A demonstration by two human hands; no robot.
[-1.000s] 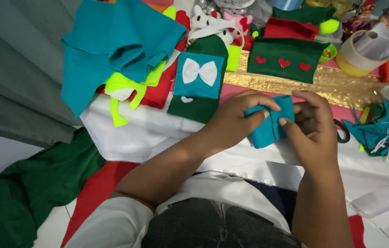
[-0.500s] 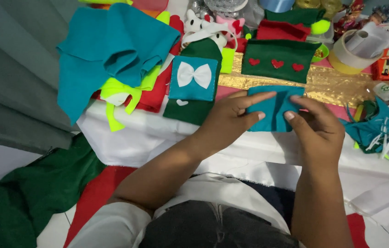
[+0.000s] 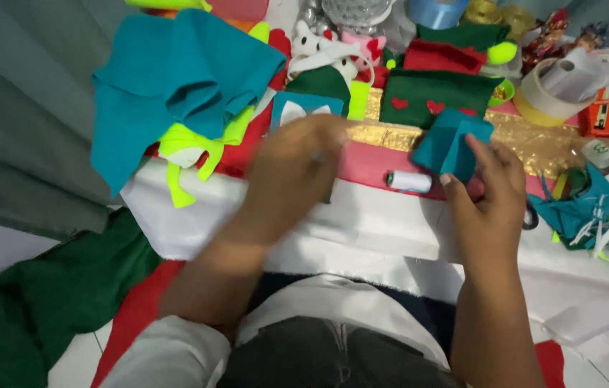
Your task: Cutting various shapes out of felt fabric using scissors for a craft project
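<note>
- Half a second ago both hands pinched the folded teal felt piece (image 3: 450, 144) between them; now only the right hand (image 3: 488, 194) keeps it, thumb and fingertips closed on its lower edge, holding it up just above the gold glitter strip (image 3: 534, 140).
- The left hand (image 3: 297, 162) has let go and swung away to the left. It is motion-blurred over the pink and white cloth, fingers curled; something thin seems caught between them, but the blur hides whether it pinches anything.
- A white thread spool (image 3: 409, 181), hidden under the hands in the earlier views, now lies uncovered on the pink cloth, just left of the felt piece and between the two hands.
- The felt piece has moved right and slightly up with the right hand, closer to the dark green felt with red hearts (image 3: 437, 100).
- Judged from this, the two-handed folding has given way to a one-handed hold while the left hand works near the spool.
- The big teal felt sheet (image 3: 175, 79) and the tape roll (image 3: 545, 97) stay put on the surface.
</note>
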